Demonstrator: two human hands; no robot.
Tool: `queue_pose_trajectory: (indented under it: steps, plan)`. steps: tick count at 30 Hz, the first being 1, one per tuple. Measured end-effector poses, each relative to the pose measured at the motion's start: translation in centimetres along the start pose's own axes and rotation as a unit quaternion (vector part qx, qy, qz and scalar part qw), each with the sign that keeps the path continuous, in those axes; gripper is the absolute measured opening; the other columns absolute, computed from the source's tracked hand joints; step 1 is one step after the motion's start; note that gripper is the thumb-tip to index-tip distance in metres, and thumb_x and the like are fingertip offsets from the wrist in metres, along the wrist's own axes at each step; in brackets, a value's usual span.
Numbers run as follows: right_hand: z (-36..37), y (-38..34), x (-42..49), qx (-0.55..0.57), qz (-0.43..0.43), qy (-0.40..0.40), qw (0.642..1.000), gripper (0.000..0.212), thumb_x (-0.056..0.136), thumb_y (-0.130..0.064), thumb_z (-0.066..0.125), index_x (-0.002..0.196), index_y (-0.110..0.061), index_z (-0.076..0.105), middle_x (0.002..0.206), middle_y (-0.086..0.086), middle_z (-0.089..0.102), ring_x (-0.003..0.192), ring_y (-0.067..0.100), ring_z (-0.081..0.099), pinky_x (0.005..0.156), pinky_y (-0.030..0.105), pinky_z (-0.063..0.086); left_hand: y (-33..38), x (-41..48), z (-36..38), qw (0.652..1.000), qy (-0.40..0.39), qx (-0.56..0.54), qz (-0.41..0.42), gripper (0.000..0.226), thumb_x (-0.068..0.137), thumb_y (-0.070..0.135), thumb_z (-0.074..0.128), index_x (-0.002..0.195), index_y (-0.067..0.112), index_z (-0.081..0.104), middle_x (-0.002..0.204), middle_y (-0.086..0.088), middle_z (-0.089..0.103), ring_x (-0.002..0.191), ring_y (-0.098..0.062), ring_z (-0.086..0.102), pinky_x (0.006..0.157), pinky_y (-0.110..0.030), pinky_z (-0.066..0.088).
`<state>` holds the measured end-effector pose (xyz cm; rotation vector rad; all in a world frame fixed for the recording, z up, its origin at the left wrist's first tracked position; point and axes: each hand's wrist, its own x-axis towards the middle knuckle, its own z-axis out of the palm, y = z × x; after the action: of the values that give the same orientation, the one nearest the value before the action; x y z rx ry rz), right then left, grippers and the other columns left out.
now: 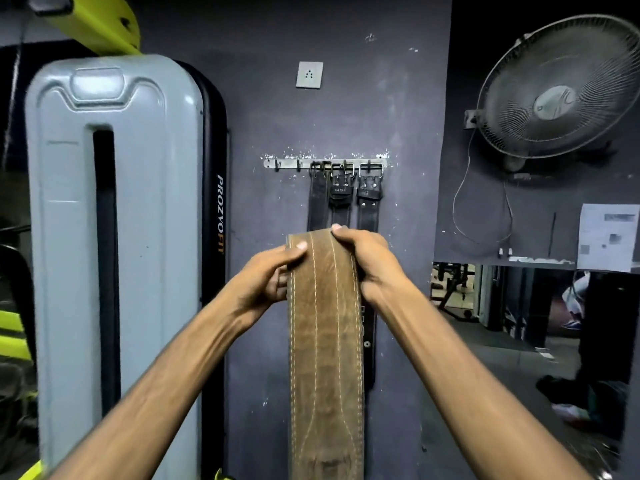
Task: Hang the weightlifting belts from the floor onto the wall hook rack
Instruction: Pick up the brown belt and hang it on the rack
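A wide brown leather belt (pixel 325 341) with pale stitching hangs straight down in front of me. My left hand (pixel 266 278) grips its left edge near the top, and my right hand (pixel 363 258) grips the top right edge. Above them a metal hook rack (pixel 287 163) is fixed to the dark wall. Three black belts (pixel 346 199) hang by their buckles from its right-hand hooks. The two hooks at the rack's left end are bare. The brown belt's top end sits below the rack and hides the lower parts of the black belts.
A tall grey gym machine cover (pixel 114 237) stands close on the left. A wall fan (pixel 561 88) with a dangling cord is mounted at the upper right. A wall socket (pixel 309 74) sits above the rack. A mirror (pixel 519 306) at the lower right reflects the gym.
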<state>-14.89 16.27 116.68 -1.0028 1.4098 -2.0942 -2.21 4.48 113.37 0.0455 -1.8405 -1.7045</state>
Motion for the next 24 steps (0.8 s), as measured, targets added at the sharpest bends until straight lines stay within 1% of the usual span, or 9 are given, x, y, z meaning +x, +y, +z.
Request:
queue_pose_trajectory:
  steps: [2, 5, 7, 10, 13, 15, 19, 22, 24]
  plan:
    - [0.5, 1.7, 1.4, -0.015, -0.052, -0.002, 0.999, 0.015, 0.093, -0.011, 0.063, 0.082, -0.01, 0.073, 0.065, 0.002, 0.072, 0.059, 0.014, 0.064, 0.055, 0.02, 0.052, -0.7, 1.7, -2.0, 0.998, 0.012, -0.01, -0.068, 0.055, 0.088, 0.062, 0.056, 0.109, 0.015, 0.073, 0.092, -0.004, 0.071, 0.084, -0.018, 0.067, 0.076, -0.033, 0.056]
    - [1.5, 4.0, 3.0, -0.031, -0.102, -0.007, 0.994, 0.015, 0.097, -0.004, 0.057, 0.097, -0.005, 0.071, 0.071, 0.0, 0.075, 0.059, 0.007, 0.067, 0.052, 0.017, 0.051, -1.3, 5.5, -4.4, 0.989, -0.012, -0.076, -0.124, 0.076, 0.085, 0.073, 0.051, 0.116, 0.006, 0.07, 0.093, -0.01, 0.072, 0.08, -0.022, 0.066, 0.083, -0.039, 0.057]
    - [2.4, 5.3, 4.3, -0.044, -0.123, -0.025, 0.991, 0.014, 0.098, -0.002, 0.056, 0.102, -0.005, 0.069, 0.08, 0.004, 0.077, 0.066, 0.009, 0.07, 0.057, 0.02, 0.054, -1.6, 8.5, -6.0, 0.986, 0.02, -0.122, -0.11, 0.065, 0.091, 0.061, 0.055, 0.117, 0.003, 0.07, 0.092, -0.013, 0.074, 0.078, -0.024, 0.069, 0.084, -0.038, 0.057]
    - [3.1, 7.0, 7.1, -0.083, -0.116, -0.033, 0.989, 0.014, 0.097, -0.004, 0.057, 0.105, -0.005, 0.069, 0.089, 0.005, 0.079, 0.076, 0.01, 0.072, 0.064, 0.021, 0.055, -1.7, 12.7, -8.3, 0.982, 0.068, -0.15, -0.097, 0.039, 0.096, 0.04, 0.057, 0.107, 0.005, 0.07, 0.072, -0.01, 0.073, 0.06, -0.02, 0.07, 0.062, -0.031, 0.06]
    - [4.0, 7.8, 10.8, -0.152, -0.069, -0.013, 0.986, 0.023, 0.097, -0.028, 0.06, 0.089, -0.012, 0.074, 0.074, -0.008, 0.075, 0.067, 0.004, 0.065, 0.065, 0.023, 0.045, -2.4, 16.8, -11.1, 0.987, 0.125, -0.087, -0.057, 0.03, 0.095, 0.031, 0.062, 0.111, 0.007, 0.069, 0.078, -0.009, 0.074, 0.063, -0.018, 0.069, 0.061, -0.03, 0.057]
    - [4.6, 8.1, 13.1, -0.195, -0.03, -0.003, 0.98, 0.036, 0.097, -0.048, 0.056, 0.078, -0.02, 0.07, 0.057, -0.015, 0.065, 0.056, 0.0, 0.056, 0.061, 0.022, 0.039, -2.9, 19.0, -12.6, 0.988, 0.152, -0.006, -0.014, 0.02, 0.096, 0.022, 0.06, 0.1, 0.005, 0.069, 0.076, -0.007, 0.071, 0.063, -0.016, 0.066, 0.056, -0.024, 0.053]
    - [6.0, 9.7, 18.9, -0.24, -0.004, -0.003, 0.971, 0.066, 0.081, -0.079, 0.049, 0.113, -0.028, 0.074, 0.09, -0.013, 0.074, 0.09, 0.009, 0.064, 0.087, 0.032, 0.046, -4.1, 22.1, -15.1, 0.976, 0.135, 0.152, 0.075, 0.022, 0.09, -0.001, 0.047, 0.09, 0.006, 0.067, 0.063, 0.004, 0.065, 0.058, -0.01, 0.058, 0.049, -0.019, 0.044]
    - [6.7, 9.9, 23.3, -0.247, -0.039, 0.02, 0.968, 0.057, 0.085, -0.078, 0.044, 0.085, -0.027, 0.069, 0.059, -0.017, 0.063, 0.061, 0.006, 0.057, 0.066, 0.03, 0.045, -4.9, 24.3, -16.9, 0.968, 0.127, 0.183, 0.115, 0.042, 0.084, -0.016, 0.033, 0.087, 0.011, 0.065, 0.052, 0.019, 0.06, 0.048, 0.003, 0.055, 0.044, -0.009, 0.039]
    - [6.7, 9.6, 26.3, -0.208, -0.071, 0.056, 0.974, 0.052, 0.092, -0.068, 0.045, 0.078, -0.021, 0.062, 0.058, -0.009, 0.057, 0.053, 0.011, 0.051, 0.059, 0.03, 0.043, -5.5, 25.9, -17.9, 0.967, 0.111, 0.191, 0.127, 0.043, 0.085, -0.017, 0.037, 0.103, 0.007, 0.069, 0.08, 0.015, 0.073, 0.075, 0.008, 0.068, 0.062, -0.008, 0.051]
